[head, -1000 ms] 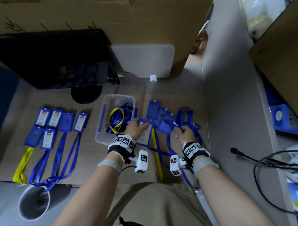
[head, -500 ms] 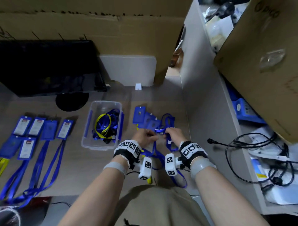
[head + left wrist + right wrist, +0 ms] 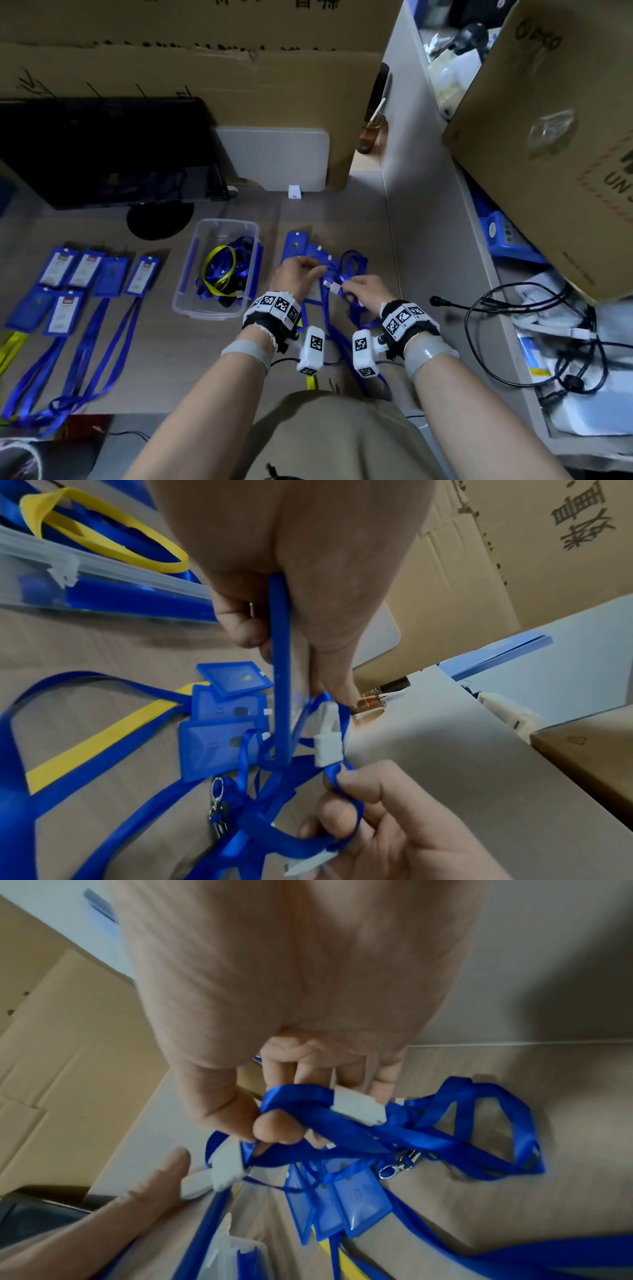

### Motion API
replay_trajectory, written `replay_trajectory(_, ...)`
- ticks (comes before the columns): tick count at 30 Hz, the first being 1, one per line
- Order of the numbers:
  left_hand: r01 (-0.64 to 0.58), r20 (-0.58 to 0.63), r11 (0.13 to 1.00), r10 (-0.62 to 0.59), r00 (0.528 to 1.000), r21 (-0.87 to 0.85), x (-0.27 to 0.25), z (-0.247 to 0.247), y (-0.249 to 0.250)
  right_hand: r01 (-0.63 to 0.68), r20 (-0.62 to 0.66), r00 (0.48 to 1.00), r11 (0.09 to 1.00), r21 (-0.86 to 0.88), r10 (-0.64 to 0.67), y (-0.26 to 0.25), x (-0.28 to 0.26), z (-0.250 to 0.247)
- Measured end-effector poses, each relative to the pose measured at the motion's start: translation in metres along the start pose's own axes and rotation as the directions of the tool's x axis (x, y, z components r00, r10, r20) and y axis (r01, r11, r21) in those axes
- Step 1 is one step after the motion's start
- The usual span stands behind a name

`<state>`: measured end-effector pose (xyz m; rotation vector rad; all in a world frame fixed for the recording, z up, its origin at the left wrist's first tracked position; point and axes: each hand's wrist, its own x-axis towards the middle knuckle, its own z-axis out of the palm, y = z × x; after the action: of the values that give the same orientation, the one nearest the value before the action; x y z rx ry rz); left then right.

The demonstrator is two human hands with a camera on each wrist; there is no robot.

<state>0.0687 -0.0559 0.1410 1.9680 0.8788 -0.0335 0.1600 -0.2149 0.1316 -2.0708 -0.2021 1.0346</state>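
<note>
Badge holder [image 3: 281, 669], one, gripped by left hand [image 3: 296, 275]; right hand [image 3: 364, 289] pinches lanyard straps [image 3: 298, 1093], two white clips [image 3: 356, 1104]; three spare holders [image 3: 222, 723] beside.

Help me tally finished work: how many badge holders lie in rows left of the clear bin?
6. Back row: four badge holders. Front row, nearer the person: two. More may lie beyond the picture's left edge.

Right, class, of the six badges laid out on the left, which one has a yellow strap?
The left badge of the front pair: its strap is yellow, while the other straps in view there are blue.
</note>
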Motion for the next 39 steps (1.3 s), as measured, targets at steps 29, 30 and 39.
replay_trajectory(29,-0.003,-0.011,0.992,0.002,1.000,-0.124,-0.013,-0.028,-0.006,-0.015,-0.274,0.961,0.997,0.081,0.036,-0.009,0.005,0.003)
replay_trajectory(30,-0.005,0.003,0.992,0.006,1.000,-0.130,-0.014,-0.029,-0.008,0.073,-0.198,0.979,0.989,0.132,-0.045,-0.014,0.000,0.011)
replay_trajectory(39,-0.005,0.021,0.985,0.009,1.000,-0.173,-0.020,-0.065,-0.030,0.284,-0.021,0.959,0.948,0.145,-0.284,-0.052,-0.034,0.060)
